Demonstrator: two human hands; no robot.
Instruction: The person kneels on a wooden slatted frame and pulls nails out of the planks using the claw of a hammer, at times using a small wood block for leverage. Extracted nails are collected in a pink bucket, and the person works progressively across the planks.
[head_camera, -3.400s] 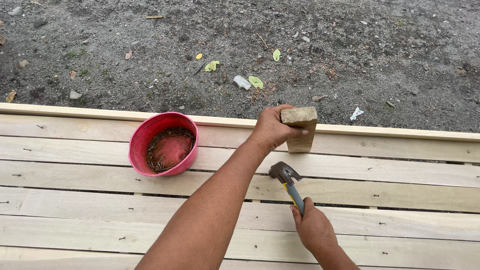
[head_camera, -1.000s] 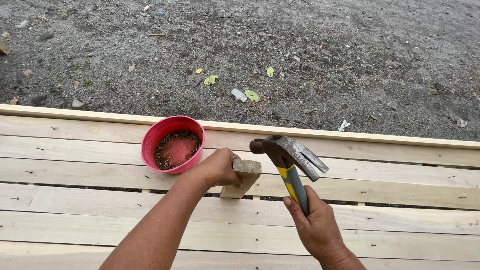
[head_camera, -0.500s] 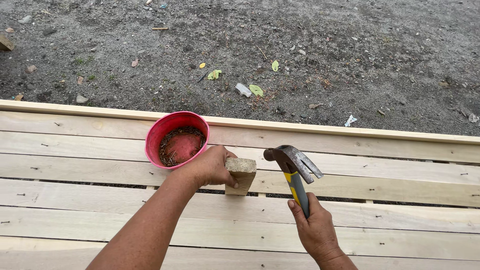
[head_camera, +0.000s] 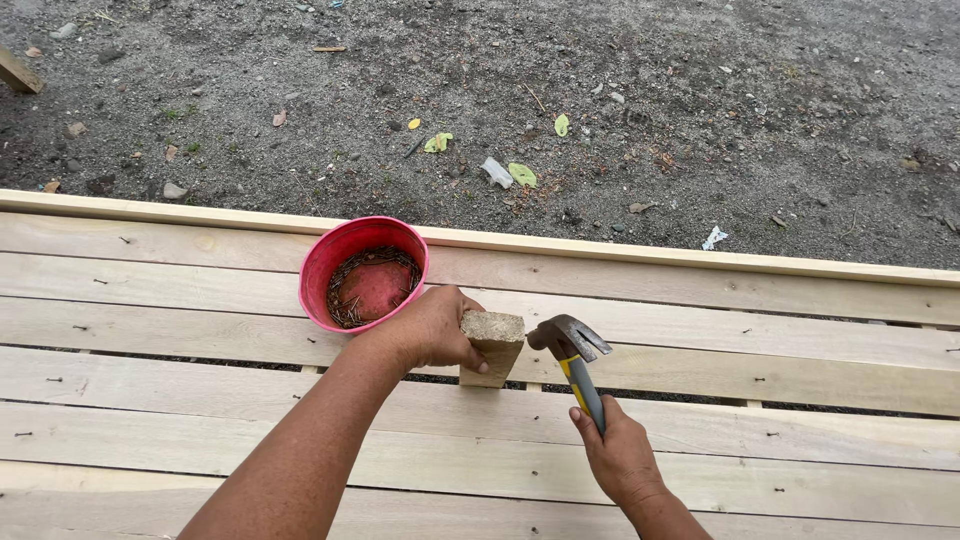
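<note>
Block held upright on the planks, hammer head at its side.
My left hand (head_camera: 432, 330) grips the wooden block (head_camera: 491, 347); my right hand (head_camera: 620, 457) is closed around the hammer (head_camera: 572, 360) at its 3 o'clock; red bowl (head_camera: 330, 262) at 10.

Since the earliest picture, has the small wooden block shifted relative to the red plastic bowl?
Yes. The small wooden block, held by the left hand, has moved nearer the red plastic bowl and back from the platform's outer edge, towards the person.

Wood block and claw hammer on planks.
Pale block (head_camera: 492, 346) stands upright over a plank gap; hammer (head_camera: 572, 357) head touches its right side.
</note>
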